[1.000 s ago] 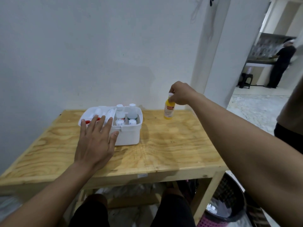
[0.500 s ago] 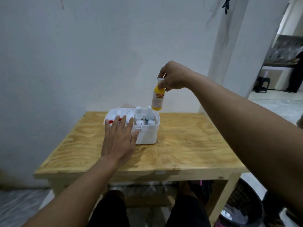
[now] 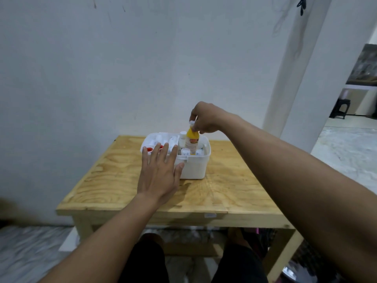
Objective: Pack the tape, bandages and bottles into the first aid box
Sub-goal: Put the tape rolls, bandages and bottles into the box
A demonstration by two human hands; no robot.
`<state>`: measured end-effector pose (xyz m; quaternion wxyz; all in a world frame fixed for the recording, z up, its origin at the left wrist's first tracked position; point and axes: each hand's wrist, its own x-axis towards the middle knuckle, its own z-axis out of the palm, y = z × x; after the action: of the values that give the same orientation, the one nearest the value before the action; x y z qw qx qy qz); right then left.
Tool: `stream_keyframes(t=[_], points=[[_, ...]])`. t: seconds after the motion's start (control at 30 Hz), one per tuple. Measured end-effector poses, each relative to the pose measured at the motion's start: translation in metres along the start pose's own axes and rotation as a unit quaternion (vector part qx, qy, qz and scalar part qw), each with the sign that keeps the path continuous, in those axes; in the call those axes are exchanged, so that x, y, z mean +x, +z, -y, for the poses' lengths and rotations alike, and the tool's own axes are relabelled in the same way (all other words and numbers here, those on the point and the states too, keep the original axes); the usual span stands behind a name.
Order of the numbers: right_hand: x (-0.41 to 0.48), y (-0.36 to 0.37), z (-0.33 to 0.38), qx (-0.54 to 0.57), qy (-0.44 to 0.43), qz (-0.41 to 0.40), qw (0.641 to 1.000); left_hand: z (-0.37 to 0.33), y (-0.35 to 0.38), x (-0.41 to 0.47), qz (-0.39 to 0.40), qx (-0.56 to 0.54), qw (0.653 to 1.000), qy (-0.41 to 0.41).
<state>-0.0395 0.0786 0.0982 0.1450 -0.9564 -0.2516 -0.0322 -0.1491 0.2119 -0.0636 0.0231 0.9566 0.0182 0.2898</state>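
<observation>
A white first aid box (image 3: 195,169) stands open on the wooden table (image 3: 224,193), near its far edge. My right hand (image 3: 204,118) grips the white cap of a yellow bottle (image 3: 192,141) and holds it upright, its lower part inside the right side of the box. Several small white bottles (image 3: 186,151) stand in that same side. Red-capped items (image 3: 150,149) and white rolls lie in the left side. My left hand (image 3: 159,174) rests flat, fingers spread, against the box's near left rim.
A white wall rises right behind the table, with a white pillar (image 3: 295,78) at the right. A dark bin (image 3: 302,264) sits on the floor under the table's right corner. My knees show below the near edge.
My right hand carried the yellow bottle from the table's right side, up over the box, then down into its right side. The left hand stayed on the box.
</observation>
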Motion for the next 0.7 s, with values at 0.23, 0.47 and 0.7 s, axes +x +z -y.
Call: stream_keyframes(t=[0.23,0.47,0.7], points=[[-0.001,0.029,-0.003,-0.017,0.030,0.052,0.998,0.002,0.002,-0.001,-0.009,0.002,1.000,0.003],[0.004,0.037,-0.006,-0.053,0.018,0.084,0.995,0.000,0.001,0.000,-0.010,-0.008,1.000,-0.001],[0.011,0.018,-0.009,0.069,0.047,0.066,0.994,0.003,-0.010,0.014,-0.042,-0.038,0.998,-0.017]])
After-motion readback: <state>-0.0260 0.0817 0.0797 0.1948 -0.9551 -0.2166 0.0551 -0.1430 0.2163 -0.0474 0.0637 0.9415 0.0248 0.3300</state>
